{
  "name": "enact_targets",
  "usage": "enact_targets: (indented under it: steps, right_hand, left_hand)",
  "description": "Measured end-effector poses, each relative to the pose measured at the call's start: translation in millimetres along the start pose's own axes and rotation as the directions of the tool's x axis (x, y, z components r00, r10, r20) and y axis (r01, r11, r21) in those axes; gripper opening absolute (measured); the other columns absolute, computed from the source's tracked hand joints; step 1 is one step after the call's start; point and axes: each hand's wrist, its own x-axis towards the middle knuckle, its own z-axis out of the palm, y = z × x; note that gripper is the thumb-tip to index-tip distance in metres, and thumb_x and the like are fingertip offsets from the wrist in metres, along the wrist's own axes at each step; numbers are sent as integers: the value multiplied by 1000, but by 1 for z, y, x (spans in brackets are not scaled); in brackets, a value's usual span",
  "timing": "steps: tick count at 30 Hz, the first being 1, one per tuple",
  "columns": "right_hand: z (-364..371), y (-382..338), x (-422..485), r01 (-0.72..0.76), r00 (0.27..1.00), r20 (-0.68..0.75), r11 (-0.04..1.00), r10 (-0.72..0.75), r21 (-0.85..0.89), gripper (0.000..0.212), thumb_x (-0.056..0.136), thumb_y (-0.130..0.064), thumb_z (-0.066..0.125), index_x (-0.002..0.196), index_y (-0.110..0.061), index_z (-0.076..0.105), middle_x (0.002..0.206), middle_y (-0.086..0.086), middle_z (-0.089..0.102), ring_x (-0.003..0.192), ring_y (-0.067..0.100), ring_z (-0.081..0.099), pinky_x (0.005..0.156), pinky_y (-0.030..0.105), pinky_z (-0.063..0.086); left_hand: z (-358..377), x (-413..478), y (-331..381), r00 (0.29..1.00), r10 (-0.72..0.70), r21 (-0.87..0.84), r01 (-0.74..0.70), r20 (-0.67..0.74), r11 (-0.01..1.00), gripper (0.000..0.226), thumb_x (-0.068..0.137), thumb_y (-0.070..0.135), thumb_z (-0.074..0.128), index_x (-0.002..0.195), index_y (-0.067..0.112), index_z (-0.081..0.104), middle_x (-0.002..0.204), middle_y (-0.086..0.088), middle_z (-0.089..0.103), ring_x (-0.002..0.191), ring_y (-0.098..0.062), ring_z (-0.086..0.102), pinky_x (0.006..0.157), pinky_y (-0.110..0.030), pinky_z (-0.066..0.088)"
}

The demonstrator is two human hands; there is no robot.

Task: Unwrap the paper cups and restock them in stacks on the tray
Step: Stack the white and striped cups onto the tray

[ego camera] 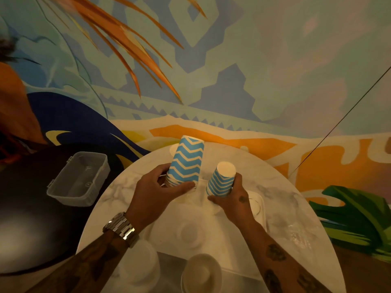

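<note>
Fingers (184,185) of left hand (152,193) curl low round tall cup stack (186,161), right hand (234,199) grips short stack (221,180); tall cup stack may topple

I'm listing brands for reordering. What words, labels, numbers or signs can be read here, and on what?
No readable text anywhere.
The taller cup stack in the left hand, shorter cup stack in the right hand: blue zigzags only, no print.
The clear plastic box: no label visible.
The forearm tattoos: too blurred to read.

tray (167,233) blurry, white cup (201,273) cut off at btm edge.
</note>
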Motion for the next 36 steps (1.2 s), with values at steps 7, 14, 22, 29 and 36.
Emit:
enact_targets:
  steps: [7,14,22,29,36]
  right_hand:
    - [-15,10,-6,-129,991,40,991,130,-14,86,71,-6,84,140,-20,35,126,2,55,118,19,54,93,30,46]
    - [-55,-59,-27,-13,984,-171,973,54,229,31,82,-17,73,107,-24,55,78,0,61,76,4,58,70,21,45]
    - [-50,-100,-50,-166,961,272,904,58,394,42,81,-26,77,119,-24,59,104,-7,75,94,13,72,82,33,59]
    - [-42,-102,-47,-93,985,174,908,23,408,60,69,-18,88,122,-22,59,112,-6,73,99,11,71,90,37,58]
    - [-58,-109,-18,99,992,-103,948,-71,301,59,65,-27,90,113,-33,57,109,-15,70,100,2,67,86,31,56]
  left_hand:
    - [7,-3,6,1000,5,11,-6,31,1000,62,51,59,74,106,35,58,99,15,70,91,0,68,76,-18,56]
    - [20,-2,16,998,7,-3,-6,67,1000,55,51,53,78,101,39,58,91,29,70,90,4,67,69,-11,53]
    - [44,-8,31,988,137,101,-143,66,985,60,49,63,78,102,45,55,100,17,67,91,5,65,75,-12,53]
    - [45,-8,36,972,213,238,-232,103,943,89,49,67,65,123,18,59,113,5,67,99,-7,64,86,-27,55]
    - [22,-2,28,992,108,149,-118,71,982,78,58,50,82,126,26,56,121,14,59,110,2,57,88,-12,46]
